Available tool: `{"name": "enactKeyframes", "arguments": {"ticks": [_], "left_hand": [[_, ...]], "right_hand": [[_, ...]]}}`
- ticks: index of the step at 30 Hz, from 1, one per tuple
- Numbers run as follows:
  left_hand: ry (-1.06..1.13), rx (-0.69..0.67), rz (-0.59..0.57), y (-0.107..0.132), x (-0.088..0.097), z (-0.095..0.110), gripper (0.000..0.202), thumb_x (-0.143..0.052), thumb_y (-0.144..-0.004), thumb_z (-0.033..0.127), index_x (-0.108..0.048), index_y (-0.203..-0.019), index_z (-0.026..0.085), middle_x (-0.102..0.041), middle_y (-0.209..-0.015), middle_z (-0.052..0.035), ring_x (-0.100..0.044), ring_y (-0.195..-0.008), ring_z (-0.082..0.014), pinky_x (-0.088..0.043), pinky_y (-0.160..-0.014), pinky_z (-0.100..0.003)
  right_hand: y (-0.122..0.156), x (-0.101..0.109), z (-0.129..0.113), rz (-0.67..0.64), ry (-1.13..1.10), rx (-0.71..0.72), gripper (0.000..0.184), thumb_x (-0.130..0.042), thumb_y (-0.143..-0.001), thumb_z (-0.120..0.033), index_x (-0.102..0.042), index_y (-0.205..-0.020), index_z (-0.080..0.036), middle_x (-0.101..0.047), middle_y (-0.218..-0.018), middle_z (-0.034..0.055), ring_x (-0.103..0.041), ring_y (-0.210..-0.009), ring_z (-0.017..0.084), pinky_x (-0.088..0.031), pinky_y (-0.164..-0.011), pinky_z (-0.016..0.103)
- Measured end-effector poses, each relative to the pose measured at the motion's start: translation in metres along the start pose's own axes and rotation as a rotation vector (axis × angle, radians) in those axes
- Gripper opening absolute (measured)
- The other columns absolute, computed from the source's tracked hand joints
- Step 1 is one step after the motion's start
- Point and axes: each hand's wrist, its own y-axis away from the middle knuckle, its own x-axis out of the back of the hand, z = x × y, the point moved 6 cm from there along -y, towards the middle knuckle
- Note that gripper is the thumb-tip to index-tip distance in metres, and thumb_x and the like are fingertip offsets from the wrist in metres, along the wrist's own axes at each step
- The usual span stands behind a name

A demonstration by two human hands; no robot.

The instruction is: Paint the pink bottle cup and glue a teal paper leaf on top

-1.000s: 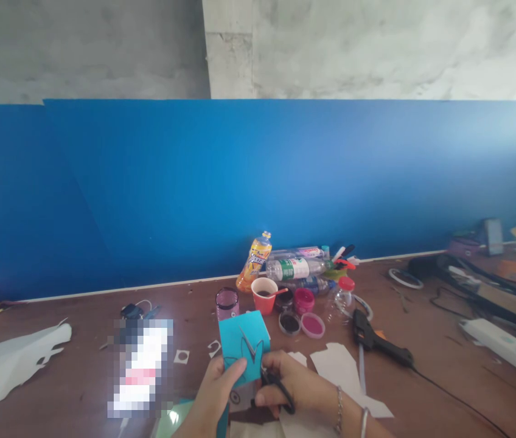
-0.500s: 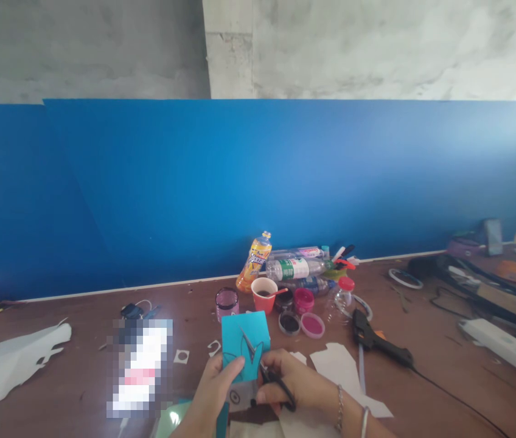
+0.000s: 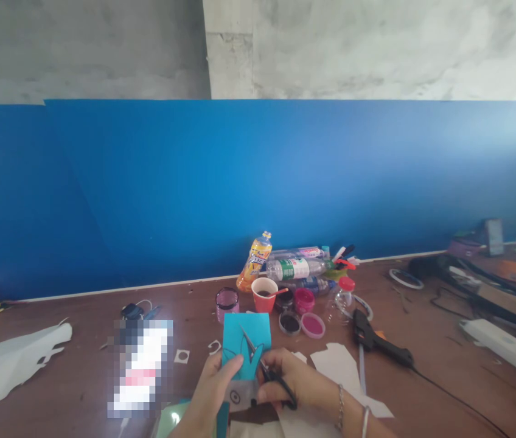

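Toward eight o'clock lies a white sheet [image 3: 16, 365]. At six, the left hand [image 3: 212, 386] pinches a blue card [image 3: 234, 331] by its seven-o'clock corner. Scissors [image 3: 268, 372] show one blade across that card, their spread impossible to tell; the right hand [image 3: 294, 377], toward half past five, curls closed round the handles. Between four and five rests a glue gun [image 3: 379, 344].

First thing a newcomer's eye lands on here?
Probably the broad blue panel spanning the view behind the table, then the glaring pixelated patch left of the hands. Front and center, the left hand holds bright cyan paper with dark drawn lines, while the right hand grips scissors whose blade lies across it.
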Motion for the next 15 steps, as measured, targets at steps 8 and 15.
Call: {"name": "enactKeyframes", "arguments": {"ticks": [8,15], "left_hand": [[0.009,-0.001,-0.002,0.0013,-0.0022,0.0055,0.037,-0.080,-0.048,0.048,-0.068,-0.062,0.015,-0.065,-0.051,-0.0013,-0.057,-0.049,-0.0162,-0.045,-0.050,-0.027],[0.023,-0.036,-0.005,-0.0006,-0.0011,0.0050,0.037,-0.079,-0.051,0.048,-0.069,-0.067,0.016,-0.066,-0.052,-0.0019,-0.057,-0.047,-0.0172,-0.045,-0.049,-0.028]], "right_hand": [[-0.0014,0.0037,0.0061,0.002,0.028,-0.008,0.044,-0.080,-0.060,-0.049,-0.057,-0.072,-0.014,-0.054,-0.047,-0.0067,-0.042,-0.039,0.005,-0.027,-0.038,0.015],[-0.0030,0.0044,0.0083,-0.009,0.004,0.011,0.043,-0.080,-0.061,-0.048,-0.057,-0.072,-0.014,-0.053,-0.047,-0.0071,-0.044,-0.039,0.005,-0.029,-0.037,0.014]]}}
